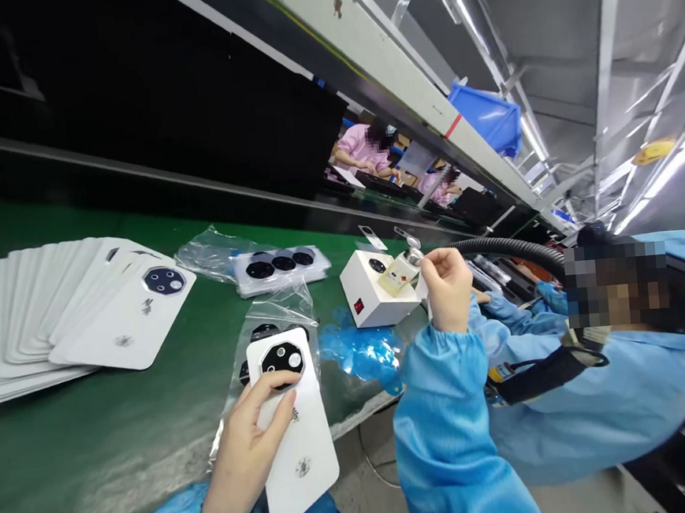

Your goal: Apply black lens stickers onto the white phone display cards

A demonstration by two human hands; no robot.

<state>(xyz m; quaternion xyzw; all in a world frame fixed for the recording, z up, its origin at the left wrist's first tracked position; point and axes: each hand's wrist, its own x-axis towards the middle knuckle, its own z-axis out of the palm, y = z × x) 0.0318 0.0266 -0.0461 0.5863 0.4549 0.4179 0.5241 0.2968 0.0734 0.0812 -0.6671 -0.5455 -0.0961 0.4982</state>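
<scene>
My left hand [250, 430] grips a white phone back cover [307, 465] by its edges, fingers just below the dark camera plate. It is tilted over the bench's front edge, above a clear plastic bag [242, 391] with black round pieces. My right hand [448, 284] is closed in a pinch beside a small bottle [400, 274] with a yellow label and metal top. Something whitish shows at its fingertips, too small to name. A white box [375, 303] with a red switch stands behind that bottle.
Fanned white back covers [125, 313] lie at the left of the green bench [154, 421]. Clear trays of black lens pieces [283, 269] lie at the back. Blue film scraps [365, 353] lie near the front edge. A person in blue [603, 402] sits close on the right, beside a black hose [513, 248].
</scene>
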